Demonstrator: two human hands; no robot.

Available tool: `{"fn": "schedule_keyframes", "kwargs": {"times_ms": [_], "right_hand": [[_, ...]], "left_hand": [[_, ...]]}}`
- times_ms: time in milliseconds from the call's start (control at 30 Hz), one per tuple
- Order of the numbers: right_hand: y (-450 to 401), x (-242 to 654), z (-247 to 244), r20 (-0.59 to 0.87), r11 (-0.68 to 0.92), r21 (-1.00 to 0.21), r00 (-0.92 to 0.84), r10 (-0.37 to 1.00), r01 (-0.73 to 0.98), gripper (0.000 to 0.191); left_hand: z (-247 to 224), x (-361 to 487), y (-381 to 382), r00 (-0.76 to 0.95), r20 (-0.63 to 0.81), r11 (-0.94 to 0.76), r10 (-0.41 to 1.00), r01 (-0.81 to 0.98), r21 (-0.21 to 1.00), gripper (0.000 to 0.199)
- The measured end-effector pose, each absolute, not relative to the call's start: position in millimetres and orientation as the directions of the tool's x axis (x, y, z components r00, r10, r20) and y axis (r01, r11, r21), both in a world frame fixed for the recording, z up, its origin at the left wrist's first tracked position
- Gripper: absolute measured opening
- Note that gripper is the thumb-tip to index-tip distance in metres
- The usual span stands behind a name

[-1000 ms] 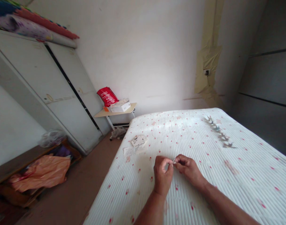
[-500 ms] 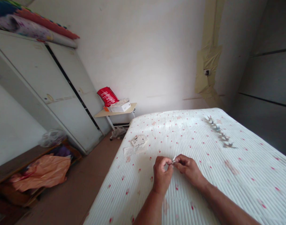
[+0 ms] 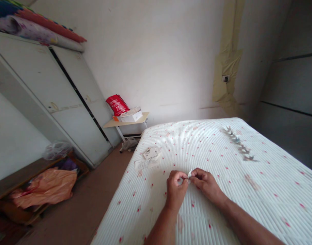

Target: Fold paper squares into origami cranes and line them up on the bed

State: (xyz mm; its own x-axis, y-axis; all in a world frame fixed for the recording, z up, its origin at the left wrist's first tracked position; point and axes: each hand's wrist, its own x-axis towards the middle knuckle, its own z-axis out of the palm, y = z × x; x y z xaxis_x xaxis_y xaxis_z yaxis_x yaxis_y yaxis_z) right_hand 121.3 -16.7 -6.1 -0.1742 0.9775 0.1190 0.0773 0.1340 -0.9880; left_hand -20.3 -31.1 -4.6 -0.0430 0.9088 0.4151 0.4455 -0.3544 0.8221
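Observation:
My left hand (image 3: 176, 183) and my right hand (image 3: 204, 181) meet above the near middle of the bed, fingertips pinched together. Between them is a small white piece of folded paper (image 3: 190, 173), gripped from both sides; its tip sticks up and the rest is hidden by fingers. To the left on the bed lie some printed paper slips (image 3: 151, 153), partly overlapping. Off to the right runs a row of small folded paper figures (image 3: 239, 143), pointed like paper cranes.
The bed (image 3: 171, 207) has a white ribbed cover with red dots. Behind its left corner stands a small table (image 3: 125, 121) with a red bag (image 3: 117, 104) and a white box (image 3: 131, 117). A tall cabinet (image 3: 61, 81) and a low shelf with an orange plastic bag (image 3: 51, 187) are at left.
The fingers have shifted very slightly around the folded paper, and a little more of it shows. Everything else looks the same.

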Motion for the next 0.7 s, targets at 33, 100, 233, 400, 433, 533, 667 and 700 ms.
{"fn": "schedule_keyframes", "kwargs": {"times_ms": [33,100,233,400,433,533,667,700], "right_hand": [[-16.5,121.4,-6.0,0.119,0.134,-0.988,-0.173,0.978,0.078,0.015],[-16.4,121.7,-6.2,0.116,0.132,-0.988,-0.176,0.978,0.079,0.016],[-17.5,122.6,-5.9,0.105,0.12,-0.991,-0.191,0.976,0.067,0.016],[-18.1,122.9,-5.3,0.1,0.114,-0.991,-0.188,0.977,0.064,0.019],[-17.9,122.8,-5.6,0.097,0.111,-0.992,-0.186,0.978,0.064,0.02],[-17.2,122.0,-7.4,0.083,0.094,-0.994,-0.2,0.976,0.047,0.021],[-16.3,121.1,-10.1,0.075,0.087,-0.995,-0.216,0.974,0.049,0.019],[-16.1,121.0,-10.4,0.071,0.085,-0.995,-0.212,0.975,0.057,0.018]], "left_hand": [[-4.9,-20.6,-30.9,-0.042,0.407,-0.349,0.912,0.442,0.827,0.011],[-5.5,-21.0,-30.6,-0.039,0.4,-0.344,0.916,0.44,0.829,0.01],[-5.5,-20.8,-30.5,-0.031,0.413,-0.355,0.91,0.456,0.816,0.009],[-4.9,-20.1,-30.8,-0.032,0.437,-0.371,0.899,0.473,0.799,0.008],[-5.0,-20.2,-30.8,-0.033,0.441,-0.375,0.897,0.473,0.797,0.008],[-5.7,-20.8,-30.4,-0.041,0.437,-0.372,0.898,0.459,0.807,0.008],[-6.8,-20.8,-29.9,-0.04,0.408,-0.35,0.912,0.444,0.825,0.008],[-7.0,-20.6,-29.9,-0.039,0.406,-0.348,0.913,0.448,0.824,0.008]]}}
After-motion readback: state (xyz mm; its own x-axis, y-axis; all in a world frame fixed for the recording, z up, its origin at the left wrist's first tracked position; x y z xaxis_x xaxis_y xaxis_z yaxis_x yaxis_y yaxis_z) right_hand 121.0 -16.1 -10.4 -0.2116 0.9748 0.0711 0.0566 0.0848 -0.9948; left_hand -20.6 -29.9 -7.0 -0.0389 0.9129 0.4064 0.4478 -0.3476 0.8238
